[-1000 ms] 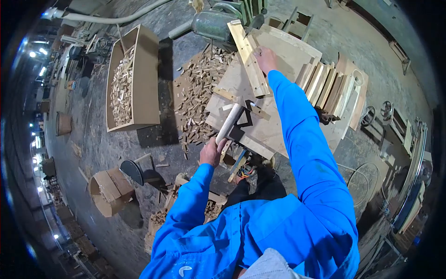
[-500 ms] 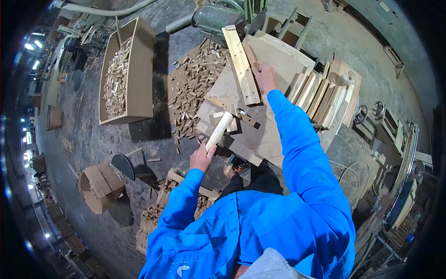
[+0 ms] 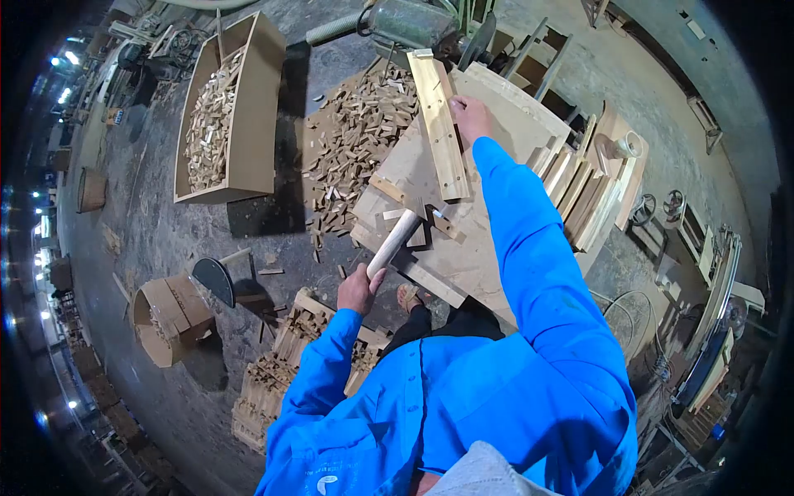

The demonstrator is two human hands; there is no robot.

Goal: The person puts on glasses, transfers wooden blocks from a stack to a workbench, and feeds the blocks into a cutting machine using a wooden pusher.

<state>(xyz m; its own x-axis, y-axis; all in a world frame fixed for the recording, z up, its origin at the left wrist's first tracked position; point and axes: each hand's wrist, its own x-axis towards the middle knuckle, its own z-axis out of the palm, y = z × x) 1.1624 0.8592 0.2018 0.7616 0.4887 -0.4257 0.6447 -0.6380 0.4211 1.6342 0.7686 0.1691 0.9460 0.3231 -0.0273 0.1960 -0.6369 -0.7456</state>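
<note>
My left hand (image 3: 356, 289) is closed round one end of a thick, pale, rounded wooden stick (image 3: 390, 246), which slants up over the near edge of the worktable (image 3: 488, 256). Short wood pieces (image 3: 447, 225) lie by its far end. My right hand (image 3: 471, 120) is at the right side of a long pale plank (image 3: 438, 124) with holes along it. Its fingers are bent in against a narrow darker wood strip (image 3: 447, 87) lying along that plank; the fingertips are partly hidden. A short wood strip (image 3: 387, 188) lies left of the plank.
Stacked wood strips (image 3: 571, 194) and a tape roll (image 3: 630, 145) are on the table's right side. Left of it lies a heap of wood offcuts (image 3: 364, 124). A large box (image 3: 248, 107) of offcuts, a round stool (image 3: 213, 283) and a carton (image 3: 178, 310) stand on the floor.
The view has shifted slightly. My right hand has slid a little up along the plank. The stick in my left hand has tipped slightly to the right and looks darker at its far end.
</note>
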